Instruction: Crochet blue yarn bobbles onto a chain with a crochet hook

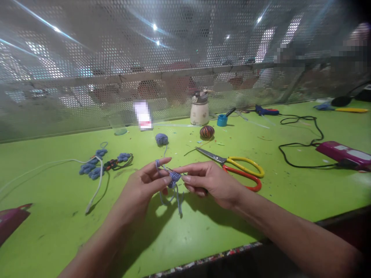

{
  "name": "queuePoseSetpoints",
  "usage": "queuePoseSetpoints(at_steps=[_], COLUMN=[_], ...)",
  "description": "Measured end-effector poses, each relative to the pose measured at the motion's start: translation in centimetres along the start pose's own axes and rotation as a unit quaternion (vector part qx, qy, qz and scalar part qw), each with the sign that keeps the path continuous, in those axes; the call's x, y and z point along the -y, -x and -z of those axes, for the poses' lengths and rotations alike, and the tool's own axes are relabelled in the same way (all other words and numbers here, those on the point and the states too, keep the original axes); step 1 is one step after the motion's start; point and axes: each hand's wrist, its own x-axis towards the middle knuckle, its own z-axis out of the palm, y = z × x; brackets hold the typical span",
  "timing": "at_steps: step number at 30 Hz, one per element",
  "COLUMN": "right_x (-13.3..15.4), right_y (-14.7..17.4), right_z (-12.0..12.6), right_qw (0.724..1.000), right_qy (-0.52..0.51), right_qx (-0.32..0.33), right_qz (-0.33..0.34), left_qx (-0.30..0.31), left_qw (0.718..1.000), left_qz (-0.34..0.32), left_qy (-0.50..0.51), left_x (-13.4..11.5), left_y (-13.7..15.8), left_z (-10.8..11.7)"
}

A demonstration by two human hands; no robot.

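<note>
Yarnwork (174, 178) over the counter (290, 202), toward its near edge, should handle soft and light, best pinched by its border, as my left hand (145, 183) does while my right hand (213, 178) grips a thin tool (173, 170).

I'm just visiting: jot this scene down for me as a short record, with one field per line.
Surface: bright green tabletop
Left hand: pinching a small blue crocheted piece, yarn looped round a finger
Right hand: holding a thin crochet hook at the piece
Yarn: blue ball, its strand leading toward the left hand; multicoloured ball farther right
Cutting tool: scissors, one yellow handle, one orange-red, lying beyond the right hand
Left side: blue crocheted flowers, white cable
Behind: pale bottle with dark lid, perforated panel
</note>
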Motion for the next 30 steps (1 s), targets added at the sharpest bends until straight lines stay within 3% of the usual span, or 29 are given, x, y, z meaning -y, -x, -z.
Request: queuePoseSetpoints(at_steps=[3,11,20,30], right_x=[0.0,-0.5,-0.2,-0.3], right_y=[0.0,-0.2,-0.1,-0.3], right_z=[-0.2,-0.4,-0.2,0.1], right_qw=[0.999,0.985,0.999,0.999], right_qy=[0.045,0.152,0.036,-0.014], right_qx=[-0.013,-0.044,-0.02,-0.004], right_qz=[0.012,0.075,-0.009,-0.04], left_qx=[-0.014,0.022,0.032,0.028], left_qw=[0.999,0.998,0.998,0.999], left_qz=[0.027,0.045,0.043,0.042], left_qy=[0.01,0.026,-0.017,-0.007], left_x=[-0.4,0.1,0.4,0.4], left_y=[0.1,-0.5,-0.5,-0.4], left_z=[0.1,0.9,0.7,0.8])
